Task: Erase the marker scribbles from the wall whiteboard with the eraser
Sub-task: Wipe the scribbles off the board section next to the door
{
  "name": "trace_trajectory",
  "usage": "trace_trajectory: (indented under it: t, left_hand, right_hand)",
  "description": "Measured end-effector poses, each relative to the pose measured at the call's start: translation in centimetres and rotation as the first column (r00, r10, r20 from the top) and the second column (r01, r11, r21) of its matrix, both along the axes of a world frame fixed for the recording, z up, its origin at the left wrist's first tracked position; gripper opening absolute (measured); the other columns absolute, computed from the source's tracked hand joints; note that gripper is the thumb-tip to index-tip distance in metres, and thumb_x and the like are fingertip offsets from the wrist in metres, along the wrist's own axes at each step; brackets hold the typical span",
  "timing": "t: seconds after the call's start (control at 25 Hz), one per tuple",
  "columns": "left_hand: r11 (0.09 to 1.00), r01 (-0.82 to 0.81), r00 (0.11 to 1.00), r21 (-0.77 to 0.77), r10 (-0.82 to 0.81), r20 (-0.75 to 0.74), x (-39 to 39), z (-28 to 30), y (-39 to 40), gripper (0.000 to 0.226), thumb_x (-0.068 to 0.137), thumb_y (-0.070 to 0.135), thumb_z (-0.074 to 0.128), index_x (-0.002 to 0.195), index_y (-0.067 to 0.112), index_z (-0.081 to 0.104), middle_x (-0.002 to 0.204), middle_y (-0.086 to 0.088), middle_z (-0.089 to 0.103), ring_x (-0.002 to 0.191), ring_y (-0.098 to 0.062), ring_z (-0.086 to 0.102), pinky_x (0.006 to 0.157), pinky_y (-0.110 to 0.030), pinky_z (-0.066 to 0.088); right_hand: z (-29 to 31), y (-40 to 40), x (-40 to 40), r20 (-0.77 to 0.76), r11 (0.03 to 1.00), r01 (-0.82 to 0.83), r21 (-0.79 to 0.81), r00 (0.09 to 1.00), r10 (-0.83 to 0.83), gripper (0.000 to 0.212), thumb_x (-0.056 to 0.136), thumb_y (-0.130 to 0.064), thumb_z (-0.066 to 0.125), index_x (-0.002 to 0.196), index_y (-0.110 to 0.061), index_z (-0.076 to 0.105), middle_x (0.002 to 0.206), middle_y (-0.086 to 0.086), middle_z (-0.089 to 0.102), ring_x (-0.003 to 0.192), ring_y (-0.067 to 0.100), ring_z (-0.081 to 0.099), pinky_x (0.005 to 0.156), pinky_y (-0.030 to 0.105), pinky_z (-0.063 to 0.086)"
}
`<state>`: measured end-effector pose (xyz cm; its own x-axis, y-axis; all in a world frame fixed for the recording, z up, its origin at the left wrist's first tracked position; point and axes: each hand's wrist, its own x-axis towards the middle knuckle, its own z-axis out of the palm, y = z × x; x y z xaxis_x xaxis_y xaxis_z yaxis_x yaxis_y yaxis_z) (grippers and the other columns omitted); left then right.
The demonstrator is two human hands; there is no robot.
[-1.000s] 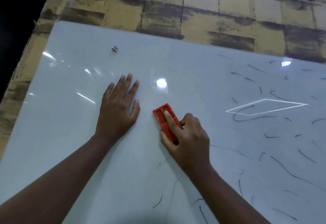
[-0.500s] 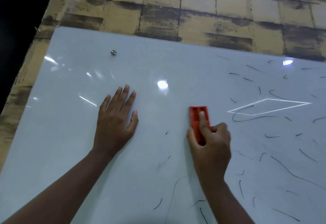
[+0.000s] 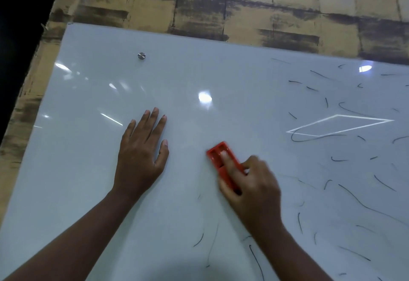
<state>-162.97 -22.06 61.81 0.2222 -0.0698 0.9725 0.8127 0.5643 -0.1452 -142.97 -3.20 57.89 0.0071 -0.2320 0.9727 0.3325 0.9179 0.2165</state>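
The glossy white whiteboard (image 3: 243,77) fills most of the view. My right hand (image 3: 254,183) presses an orange-red eraser (image 3: 218,155) flat against it near the middle, index finger laid along the eraser's back; hand and eraser are motion-blurred. My left hand (image 3: 141,152) rests flat on the board to the left, fingers spread and holding nothing. Several short black marker scribbles (image 3: 354,194) cover the right part of the board. A few more strokes (image 3: 199,239) run below the eraser. The board's left part shows no marks.
A round metal mounting stud (image 3: 141,56) sits near the board's upper left corner. Tan and dark brick-pattern wall (image 3: 221,6) runs above and to the left of the board. Light reflections, including a bright parallelogram outline (image 3: 338,126), lie on the glass.
My right hand swept the eraser right and has come back left and a little down. The small marks between my hands are gone. My left hand stayed flat in place.
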Motion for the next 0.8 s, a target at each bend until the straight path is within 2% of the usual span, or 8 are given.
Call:
trace_trajectory:
  t: [0.2,0.32,0.44,0.6,0.72,0.8]
  left_hand:
    - [1.0,-0.005,1.0,0.009,0.005,-0.005,-0.3,-1.1,0.1,0.057,0.106,0.023,0.047,0.161,0.009,0.044,0.172,-0.009,0.035,0.16,-0.026,0.033,0.128,-0.056,0.029]
    - [1.0,-0.008,1.0,0.002,0.008,0.008,-0.2,-2.0,0.2,0.058,0.107,0.025,0.045,0.162,0.009,0.043,0.173,-0.009,0.033,0.161,-0.026,0.03,0.129,-0.056,0.028]
    - [1.0,-0.025,1.0,0.007,0.025,0.013,-0.1,-2.5,0.2,0.058,0.107,0.025,0.045,0.162,0.009,0.043,0.173,-0.009,0.033,0.161,-0.026,0.03,0.129,-0.055,0.027]
    - [0.999,-0.036,0.999,0.012,0.036,0.018,-0.1,-2.7,0.3,0.058,0.107,0.025,0.045,0.162,0.009,0.042,0.173,-0.009,0.033,0.161,-0.025,0.029,0.129,-0.055,0.027]
    - [0.999,-0.033,0.999,-0.003,0.033,0.037,-0.1,-3.2,0.3,0.059,0.107,0.026,0.043,0.163,0.009,0.04,0.174,-0.009,0.031,0.162,-0.025,0.026,0.13,-0.055,0.026]
    - [0.999,-0.026,0.998,-0.021,0.027,0.058,0.0,-3.7,0.3,0.06,0.107,0.026,0.044,0.164,0.009,0.038,0.175,-0.01,0.028,0.164,-0.025,0.023,0.131,-0.055,0.023]
  right_hand:
    - [0.7,5.0,4.2,-0.164,0.951,-0.013,-0.309,0.986,-0.04,0.055,0.086,-0.04,0.077,0.139,-0.035,0.064,0.091,-0.001,0.044,0.078,0.021,0.048,0.057,0.036,0.049]
    - [-1.9,5.6,4.9,-0.182,0.914,-0.051,-0.402,0.983,-0.025,0.06,0.087,-0.04,0.077,0.144,-0.035,0.059,0.093,-0.005,0.041,0.081,0.016,0.043,0.059,0.03,0.044]
    - [-3.5,4.3,4.1,-0.163,0.894,-0.082,-0.441,0.987,0.01,0.064,0.087,-0.039,0.076,0.148,-0.034,0.055,0.095,-0.004,0.041,0.084,0.015,0.042,0.06,0.03,0.045]
    - [-4.4,0.0,1.9,-0.053,0.925,-0.069,-0.373,0.997,0.053,0.064,0.086,-0.035,0.075,0.147,-0.031,0.057,0.095,-0.002,0.042,0.085,0.021,0.048,0.058,0.034,0.051]
    - [-6.0,-3.2,0.0,0.12,0.971,-0.04,-0.237,0.99,0.071,0.065,0.083,-0.04,0.068,0.145,-0.026,0.059,0.094,0.004,0.05,0.08,0.026,0.055,0.057,0.036,0.053]
    - [-7.6,-4.5,-0.7,0.23,0.986,-0.023,-0.164,0.971,0.061,0.066,0.083,-0.04,0.071,0.146,-0.024,0.059,0.092,0.006,0.054,0.076,0.025,0.054,0.055,0.038,0.052]
